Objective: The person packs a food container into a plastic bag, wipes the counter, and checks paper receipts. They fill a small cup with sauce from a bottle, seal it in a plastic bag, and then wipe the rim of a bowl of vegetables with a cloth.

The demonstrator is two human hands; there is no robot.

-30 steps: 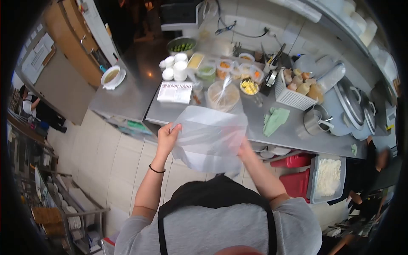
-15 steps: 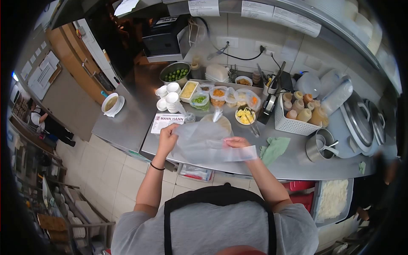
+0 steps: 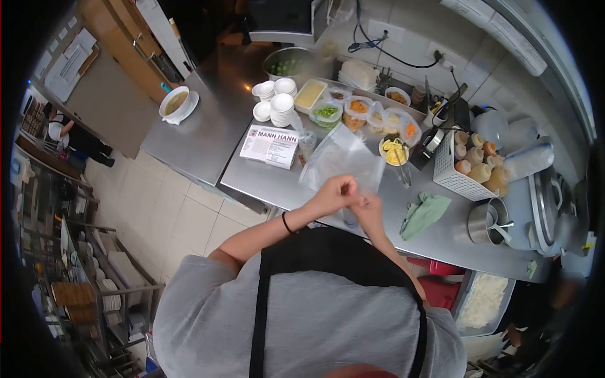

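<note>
Both hands had come together since half a second before, when they held the clear plastic bag (image 3: 343, 162) spread wide between them. Now the left hand (image 3: 334, 191) and the right hand (image 3: 369, 210) were touching each other at the near edge of the steel counter (image 3: 252, 179). The fingers of both were curled closed on the near end of the bag. How much of the bag was bunched inside the fists, I could not tell.

The rest of the bag lay on the counter, reaching away from the hands toward the food containers. A printed menu card (image 3: 270, 145) lay just to the left of it. A small bowl of yellow food (image 3: 393, 151) stood beside its far right corner. To the right of the hands a green cloth (image 3: 425, 213) lay crumpled, and further right stood a metal cup (image 3: 484, 222) and a white basket (image 3: 459, 181) full of bottles. Stacked white cups (image 3: 281, 108) stood behind the card.
</note>
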